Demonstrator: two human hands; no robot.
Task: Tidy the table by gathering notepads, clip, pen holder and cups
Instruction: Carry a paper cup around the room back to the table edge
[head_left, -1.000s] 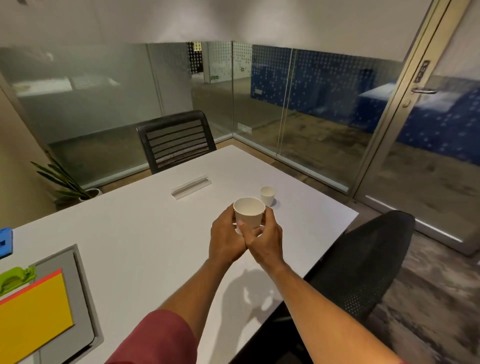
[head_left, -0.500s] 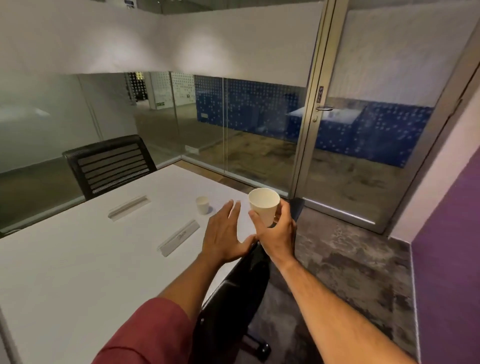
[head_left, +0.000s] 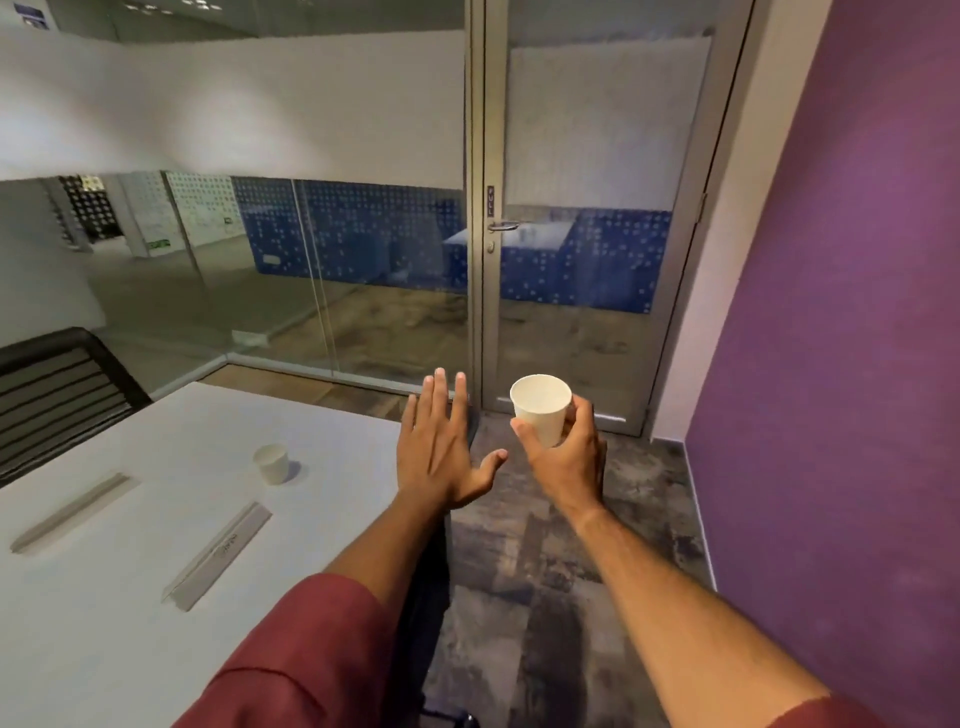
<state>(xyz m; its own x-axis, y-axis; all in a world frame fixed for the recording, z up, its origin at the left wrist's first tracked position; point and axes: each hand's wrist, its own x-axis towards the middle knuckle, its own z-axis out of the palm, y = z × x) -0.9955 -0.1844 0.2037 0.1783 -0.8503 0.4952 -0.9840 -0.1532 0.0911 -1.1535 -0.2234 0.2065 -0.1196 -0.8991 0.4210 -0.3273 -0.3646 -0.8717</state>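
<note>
Gripping white paper cup (head_left: 540, 408) in right hand (head_left: 563, 460), centre of frame, fingers wrapped round lower half, cup upright, mouth showing, held in the air over grey carpet floor (head_left: 561, 571) past the bench edge. Left hand (head_left: 439, 457) open flat, palm down, fingers spread, holding nothing, just left of the cup hand, not touching it, over the bench corner. Second white cup (head_left: 271, 463) standing upright on white bench (head_left: 130, 597), lower left of frame, well apart from both hands. Two grey cable flaps (head_left: 218, 556) set in bench top, lower left. Black chair back (head_left: 57, 389) at left edge. Glass door (head_left: 587, 234) upper centre, purple wall (head_left: 841, 312) at right. Red sleeve (head_left: 291, 665) along bottom.
</note>
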